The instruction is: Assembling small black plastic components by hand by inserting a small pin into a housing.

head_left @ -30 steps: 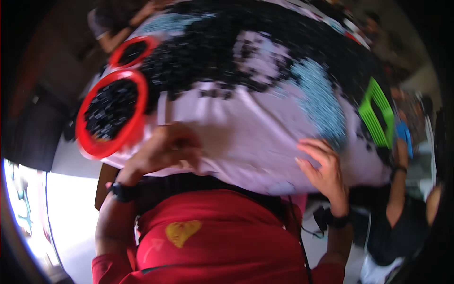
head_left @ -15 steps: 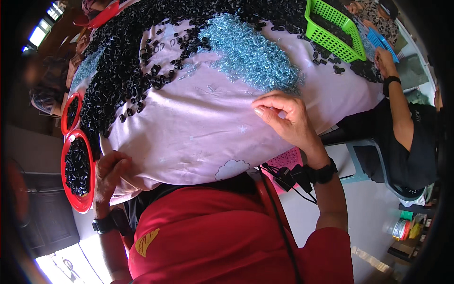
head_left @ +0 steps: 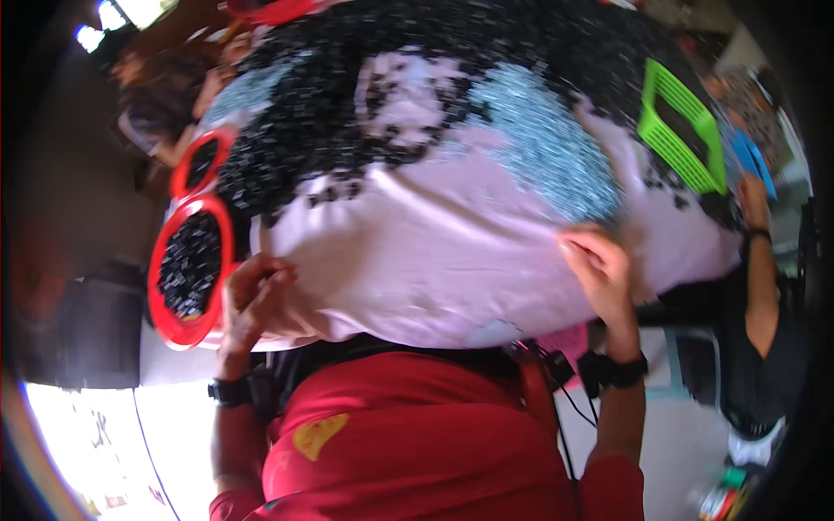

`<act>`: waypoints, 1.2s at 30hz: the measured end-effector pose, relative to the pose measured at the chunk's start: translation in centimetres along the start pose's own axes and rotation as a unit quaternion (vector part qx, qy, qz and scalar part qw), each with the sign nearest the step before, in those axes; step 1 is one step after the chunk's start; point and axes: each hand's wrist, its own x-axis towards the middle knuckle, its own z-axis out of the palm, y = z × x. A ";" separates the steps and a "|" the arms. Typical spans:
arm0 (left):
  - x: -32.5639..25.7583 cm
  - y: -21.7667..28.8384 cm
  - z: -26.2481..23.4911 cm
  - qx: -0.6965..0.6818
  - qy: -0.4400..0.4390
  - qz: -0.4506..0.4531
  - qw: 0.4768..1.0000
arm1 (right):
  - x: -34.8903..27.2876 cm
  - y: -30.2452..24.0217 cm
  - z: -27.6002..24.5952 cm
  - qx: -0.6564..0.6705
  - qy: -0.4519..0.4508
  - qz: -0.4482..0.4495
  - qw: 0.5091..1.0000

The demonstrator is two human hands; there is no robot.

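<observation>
My left hand (head_left: 252, 295) is closed at the near left part of the pink cloth (head_left: 417, 260), beside a red tray (head_left: 156, 273) of small black parts. Its thumb and fingers are pressed together; blur hides what they hold, if anything. My right hand (head_left: 605, 269) has its thumb and forefinger pinched over the cloth, at the near tip of a pile of small, clear bluish pieces (head_left: 556, 148). Whatever may be in that pinch is too small to make out. A large heap of small black parts (head_left: 304, 130) spreads across the far and left side of the cloth.
A smaller red tray (head_left: 179, 178) stands behind the first. At the right is a green perforated basket (head_left: 678, 161), then a blue basket (head_left: 754, 165) near another person's hand (head_left: 754, 201). Other people sit at the far left. Dark cables (head_left: 556, 369) hang below the cloth's edge.
The whole view has swung, so the table and both my hands sit further right in the picture, now blurred. Both hands keep nearly the same pose and place over the cloth.
</observation>
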 end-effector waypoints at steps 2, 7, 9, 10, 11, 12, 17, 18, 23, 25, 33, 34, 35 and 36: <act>0.3 0.3 0.1 -0.034 0.027 0.037 0.998 | -0.5 -0.9 -0.6 -0.006 -0.001 0.036 0.999; -0.1 -1.4 -0.9 -0.069 0.040 0.012 0.997 | -0.8 -0.1 -0.4 -0.002 0.017 0.007 1.000; -0.9 -1.9 -1.5 -0.075 0.023 -0.004 0.997 | -1.0 -0.1 -0.4 -0.024 0.010 -0.006 1.000; -0.6 -2.2 -1.2 -0.078 0.017 -0.010 0.997 | -0.8 0.0 -0.2 -0.044 0.009 -0.014 0.999; -0.4 -2.2 -1.1 -0.054 0.013 0.002 0.998 | -0.4 0.0 0.1 -0.044 0.006 -0.016 0.999; -0.5 -1.9 -1.2 -0.069 0.018 -0.001 0.997 | -0.4 -0.3 -0.1 -0.044 -0.001 -0.010 0.999; 0.7 -1.0 -1.0 -0.053 0.005 -0.009 0.999 | -0.4 -0.5 -0.1 -0.064 -0.007 -0.009 0.998; 1.0 -1.2 -0.9 -0.046 -0.008 0.002 0.999 | -0.1 -0.7 -0.6 -0.076 -0.018 -0.006 0.997; 2.1 0.3 -1.0 0.084 -0.067 0.083 0.991 | 1.0 -4.3 0.4 -0.187 -0.083 0.017 0.979; 2.7 -0.1 0.2 0.111 -0.060 0.138 0.982 | 2.2 -4.9 1.1 -0.231 -0.136 -0.071 0.961; 2.1 -1.1 -0.1 0.351 -0.122 0.198 0.907 | 9.1 -4.9 3.0 -0.271 -0.213 -0.123 0.931; 2.0 -1.6 -0.6 0.332 -0.133 0.177 0.917 | 9.3 -4.5 3.0 -0.283 -0.231 -0.136 0.921; 2.2 -2.0 -0.7 0.331 -0.128 0.174 0.919 | 9.3 -4.7 2.9 -0.282 -0.236 -0.141 0.919; 2.1 -2.3 -0.8 0.328 -0.133 0.178 0.918 | 9.1 -4.7 3.0 -0.296 -0.254 -0.175 0.904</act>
